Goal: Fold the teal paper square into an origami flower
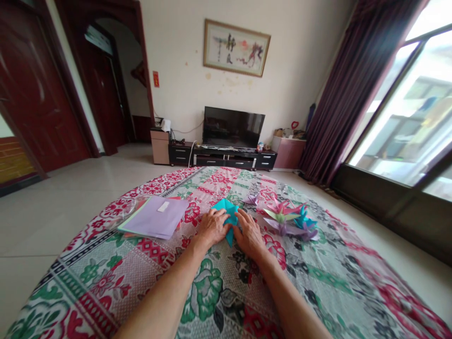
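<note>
A turquoise sheet of origami paper [225, 204], partly folded, lies on the patterned tablecloth in front of me, with one pointed end toward me. My left hand [214, 227] rests on its left side, fingers curled and pressing over it. From the right, my right hand [249, 231] grips the paper's edge with bent fingers and thumb. The two thumbs come close together near the middle. My fingers hide part of the folds.
To the left lies a stack of coloured paper [160, 221], lilac on top, with a small white label. Several folded paper cranes [282, 217] in pink, green, purple and blue sit to the right. The round table's cloth [141, 282] is floral. A television [233, 127] stands beyond.
</note>
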Motion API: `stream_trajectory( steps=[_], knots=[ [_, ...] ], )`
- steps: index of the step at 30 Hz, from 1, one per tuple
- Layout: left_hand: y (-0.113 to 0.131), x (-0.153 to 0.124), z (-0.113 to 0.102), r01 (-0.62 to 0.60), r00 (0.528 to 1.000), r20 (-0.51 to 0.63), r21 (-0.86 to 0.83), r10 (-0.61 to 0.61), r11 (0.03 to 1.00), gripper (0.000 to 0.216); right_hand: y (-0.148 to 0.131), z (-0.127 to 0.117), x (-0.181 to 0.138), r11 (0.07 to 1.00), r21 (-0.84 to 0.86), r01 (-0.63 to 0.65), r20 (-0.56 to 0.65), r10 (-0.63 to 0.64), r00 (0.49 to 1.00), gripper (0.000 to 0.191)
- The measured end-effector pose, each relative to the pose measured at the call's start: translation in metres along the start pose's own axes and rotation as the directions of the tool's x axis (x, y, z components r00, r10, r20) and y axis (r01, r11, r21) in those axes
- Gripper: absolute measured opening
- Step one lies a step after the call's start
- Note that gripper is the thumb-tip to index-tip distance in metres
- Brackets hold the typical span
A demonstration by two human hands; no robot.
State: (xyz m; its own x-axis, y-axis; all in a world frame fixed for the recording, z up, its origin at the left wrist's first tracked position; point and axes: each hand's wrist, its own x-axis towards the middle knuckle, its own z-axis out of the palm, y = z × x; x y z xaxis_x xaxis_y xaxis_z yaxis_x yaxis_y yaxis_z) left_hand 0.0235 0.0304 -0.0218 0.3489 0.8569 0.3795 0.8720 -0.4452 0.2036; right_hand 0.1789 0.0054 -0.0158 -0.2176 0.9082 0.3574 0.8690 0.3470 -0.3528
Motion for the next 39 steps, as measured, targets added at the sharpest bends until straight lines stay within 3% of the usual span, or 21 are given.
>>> stream_trajectory(
  steps=[4, 9, 39],
  knots=[
    [-0.003, 0.001, 0.006, 0.041, 0.999, -0.031, -0.015, -0.042, 0.999, 0.053, 0.002, 0.000, 0.006, 0.997, -0.082, 0.008, 0.097, 0.000, 0.995, 0.041],
    [-0.005, 0.001, 0.011, 0.130, 0.990, -0.046, -0.018, -0.131, 0.991, 0.075, 0.000, 0.000, 0.005, 0.993, -0.119, 0.022, 0.092, -0.012, 0.996, 0.038],
    [-0.002, 0.000, 0.006, 0.128, 0.992, 0.012, 0.030, -0.129, 0.991, 0.063, -0.005, 0.001, 0.008, 0.989, -0.148, 0.029, 0.085, -0.016, 0.996, 0.038]
  ],
)
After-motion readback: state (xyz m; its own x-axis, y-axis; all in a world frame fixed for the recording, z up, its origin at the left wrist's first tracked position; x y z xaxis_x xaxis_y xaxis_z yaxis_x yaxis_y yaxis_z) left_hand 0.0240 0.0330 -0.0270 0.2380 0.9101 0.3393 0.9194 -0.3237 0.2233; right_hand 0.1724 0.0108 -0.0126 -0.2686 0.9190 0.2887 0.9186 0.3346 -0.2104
